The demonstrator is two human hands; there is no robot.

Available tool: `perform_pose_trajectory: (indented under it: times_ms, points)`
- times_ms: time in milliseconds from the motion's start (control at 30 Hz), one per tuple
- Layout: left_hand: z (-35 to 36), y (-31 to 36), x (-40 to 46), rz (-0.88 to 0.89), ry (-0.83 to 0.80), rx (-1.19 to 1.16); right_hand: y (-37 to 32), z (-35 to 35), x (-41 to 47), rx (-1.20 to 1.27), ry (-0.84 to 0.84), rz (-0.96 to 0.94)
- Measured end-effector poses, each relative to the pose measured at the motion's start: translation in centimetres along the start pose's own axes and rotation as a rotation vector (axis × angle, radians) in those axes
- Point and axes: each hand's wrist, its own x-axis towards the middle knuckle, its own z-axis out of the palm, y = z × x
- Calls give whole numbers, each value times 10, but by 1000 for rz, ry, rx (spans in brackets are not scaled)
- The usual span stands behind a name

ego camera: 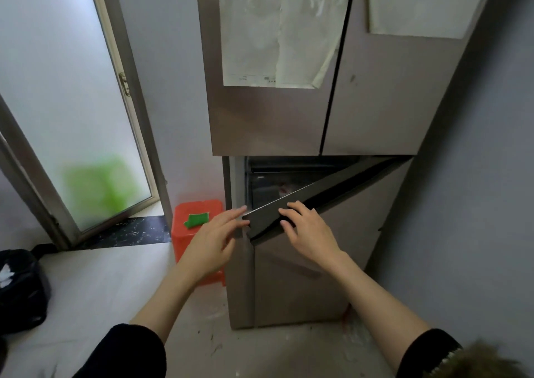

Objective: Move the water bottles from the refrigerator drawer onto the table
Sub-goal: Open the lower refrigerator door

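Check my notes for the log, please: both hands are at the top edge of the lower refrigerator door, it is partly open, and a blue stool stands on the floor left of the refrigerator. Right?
One detail is off: the stool is orange-red, not blue, as the head view shows. The rest holds: the left hand and right hand are at the top edge of the partly open lower door, and the stool stands left of the refrigerator.

refrigerator (274, 123) bronze-grey; stool (185, 233) orange; sleeves (130, 351) black
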Motion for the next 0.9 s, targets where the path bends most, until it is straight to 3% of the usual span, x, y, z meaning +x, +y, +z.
perform_pose_trajectory:
  times_ms: [233,467,633,900]
  points:
    - [5,60,-24,336,-125,107,14,-32,-83,-10,56,161]
    - [32,133,-39,560,-236,-7,43,-65,-153,47,32,330]
    - [58,181,-52,655,-291,-56,72,-91,-201,262,90,451]
    - [117,270,-49,677,-493,-141,128,-139,-267,130,64,571]
